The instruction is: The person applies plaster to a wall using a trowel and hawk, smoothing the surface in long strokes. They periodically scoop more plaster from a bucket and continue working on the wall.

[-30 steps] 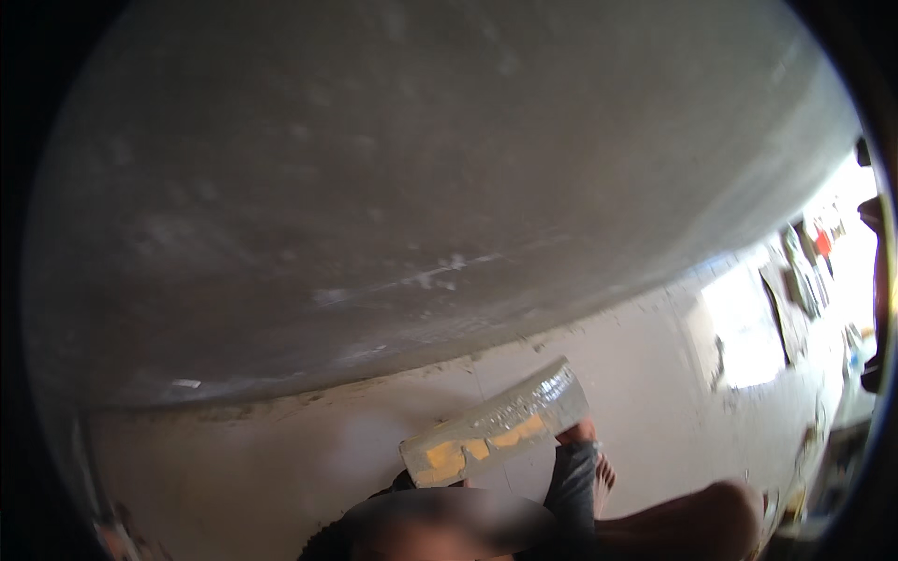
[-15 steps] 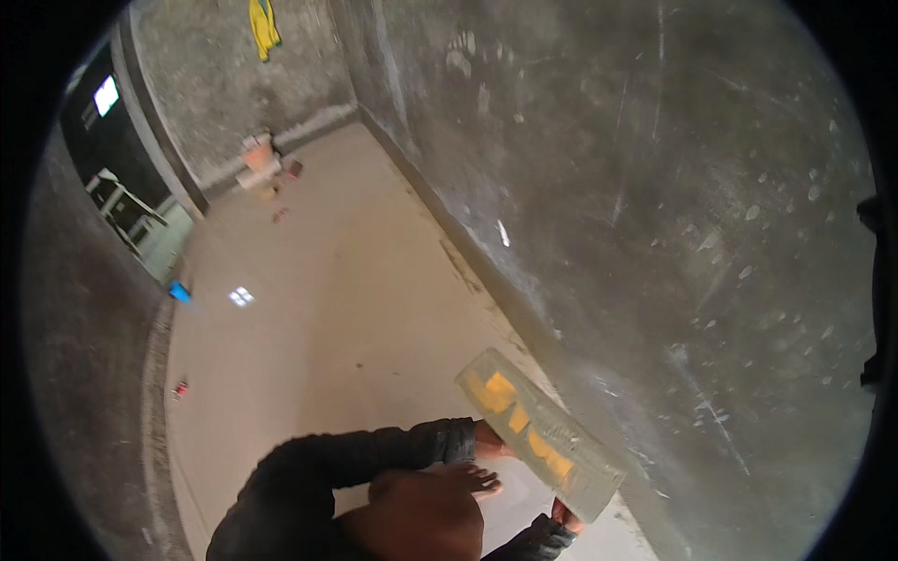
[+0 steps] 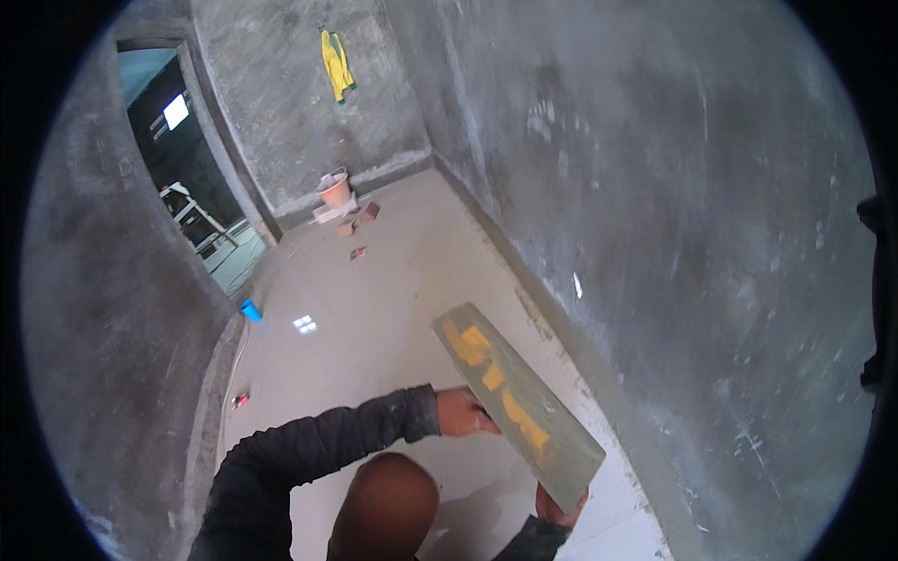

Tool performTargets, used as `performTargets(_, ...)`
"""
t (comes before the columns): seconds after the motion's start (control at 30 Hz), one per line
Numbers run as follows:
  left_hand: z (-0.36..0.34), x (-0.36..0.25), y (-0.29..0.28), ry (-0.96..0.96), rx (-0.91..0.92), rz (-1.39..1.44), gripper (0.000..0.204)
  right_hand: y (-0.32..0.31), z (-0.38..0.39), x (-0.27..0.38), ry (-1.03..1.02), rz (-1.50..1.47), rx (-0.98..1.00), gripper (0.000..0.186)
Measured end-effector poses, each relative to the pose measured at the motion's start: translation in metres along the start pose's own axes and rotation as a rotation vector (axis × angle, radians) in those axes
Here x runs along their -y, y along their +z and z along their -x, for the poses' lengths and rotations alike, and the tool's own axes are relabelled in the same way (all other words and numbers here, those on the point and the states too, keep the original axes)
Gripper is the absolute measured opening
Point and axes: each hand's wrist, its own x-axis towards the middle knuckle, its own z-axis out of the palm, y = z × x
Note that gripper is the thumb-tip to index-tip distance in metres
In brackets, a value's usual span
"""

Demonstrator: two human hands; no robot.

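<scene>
I hold a long, grey, rectangular tile strip (image 3: 547, 397) tilted above the floor, its visible face smeared and marked with yellow patches. My left hand (image 3: 465, 413) is closed at its left long edge, with some fingers hidden beneath it. My right hand (image 3: 561, 510) grips the near end by the corner. The strip lies aslant, close to the foot of the right wall. My bent knee (image 3: 385, 505) shows between my arms.
Grey plastered wall (image 3: 645, 187) rises at right, with a darker band along its base. On the pale floor (image 3: 374, 299) are an orange bucket (image 3: 334, 191), reddish blocks (image 3: 372, 211), a blue cup (image 3: 251, 310) and a small red item (image 3: 240, 400). A yellow garment (image 3: 337, 67) hangs by the doorway (image 3: 187, 140).
My view has tilted up, so the far wall, bucket and doorway sit lower and farther right. The tile strip stays in both hands, slightly higher and left in the picture.
</scene>
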Motion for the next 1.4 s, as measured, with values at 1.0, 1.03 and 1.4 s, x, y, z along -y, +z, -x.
performTargets(1.0,0.395,-0.286,-0.39,0.032,-1.115,0.57,0.027,0.872,-0.08,-0.078,0.904,1.402,0.783,0.037)
performTargets(1.03,0.403,-0.276,-0.409,-0.043,-1.086,0.179,0.027,0.866,-0.077,-0.088,0.937,1.331,0.766,0.038)
performTargets(1.4,0.352,-0.217,-0.635,0.132,-0.939,1.368,0.041,0.539,-0.053,0.026,1.038,2.327,-0.862,0.03)
